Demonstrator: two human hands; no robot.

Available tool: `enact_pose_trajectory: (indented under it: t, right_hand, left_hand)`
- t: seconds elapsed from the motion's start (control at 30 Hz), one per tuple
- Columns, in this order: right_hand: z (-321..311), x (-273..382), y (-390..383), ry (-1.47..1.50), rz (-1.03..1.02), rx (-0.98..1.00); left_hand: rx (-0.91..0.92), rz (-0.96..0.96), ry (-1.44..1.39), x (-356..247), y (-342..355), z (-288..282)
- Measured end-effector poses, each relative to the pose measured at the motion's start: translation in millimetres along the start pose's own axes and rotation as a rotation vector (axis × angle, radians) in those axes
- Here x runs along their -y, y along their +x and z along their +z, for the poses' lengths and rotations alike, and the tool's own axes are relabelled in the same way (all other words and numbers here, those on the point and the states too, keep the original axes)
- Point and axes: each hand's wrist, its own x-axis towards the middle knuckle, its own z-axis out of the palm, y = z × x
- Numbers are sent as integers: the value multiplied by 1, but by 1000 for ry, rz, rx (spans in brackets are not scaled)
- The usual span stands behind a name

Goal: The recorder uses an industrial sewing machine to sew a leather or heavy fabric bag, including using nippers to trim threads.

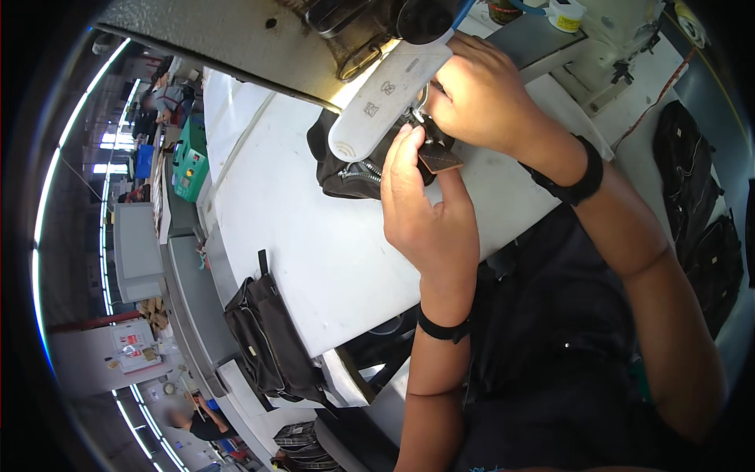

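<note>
Two hands at the sewing machine | left hand pinched brown patch on black bag lying on white table | right hand pressed bag near lamp | step seemed positioning; next move would need steady alignment

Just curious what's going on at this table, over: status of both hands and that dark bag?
Left hand pinching brown tab. Right hand gripping dark bag by the zipper. White lamp head overhangs bag, partly hiding it.
</note>
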Motion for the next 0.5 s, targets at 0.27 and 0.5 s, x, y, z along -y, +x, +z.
enact_pose_trajectory:
  t: [0.27,0.5]
  right_hand:
    - [-5,1,-1,-7,3,26]
    - [-2,0,-1,10,0,34]
  left_hand:
    - [-25,-10,-19,2,0,3]
    - [0,-39,9,0,2,2]
